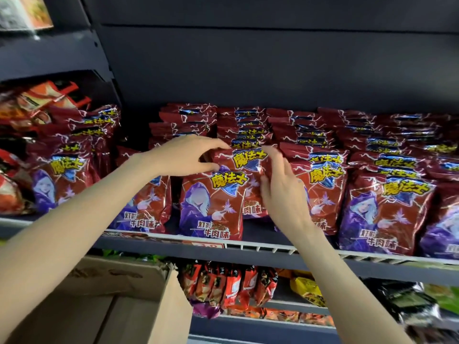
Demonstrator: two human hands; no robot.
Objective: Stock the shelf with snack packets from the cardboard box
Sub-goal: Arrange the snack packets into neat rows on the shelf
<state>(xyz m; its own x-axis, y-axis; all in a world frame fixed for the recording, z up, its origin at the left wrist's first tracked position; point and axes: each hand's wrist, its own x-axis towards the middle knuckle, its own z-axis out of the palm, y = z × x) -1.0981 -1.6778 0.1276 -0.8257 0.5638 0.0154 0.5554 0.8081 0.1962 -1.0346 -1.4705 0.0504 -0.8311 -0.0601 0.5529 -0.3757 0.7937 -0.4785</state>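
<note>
the packet (244, 161) being placed is a red one with yellow lettering, standing in the middle row of the shelf (248, 249), just behind the front packet (212, 207) of that row and ahead of a long file of the same packets running to the far back. the left hand (183, 155) has thumb and fingers curled round its upper left corner; the right hand (278, 184) lies along its right edge with fingers only lightly bent, and whether they pinch the edge or just press it i cannot tell.

the step in hand looks like seating this packet upright in its row. to do it well, the left hand should keep the top corner from tipping toward the near side while the right hand squares the side against the next row (320, 184) on the right, so the faces line up. push down and back gently; these are air-filled foil bags, likely slippery and easy to crush, and a hard shove could knock the front packet over the shelf lip. the row looks close to full, so the bag may need easing in rather than dropping.

further left stands another row (62, 175) of the same packets. the box (139, 296) sits open below the shelf at near left, within reach. under the shelf, a lower shelf holds other red and orange snacks (228, 284).
</note>
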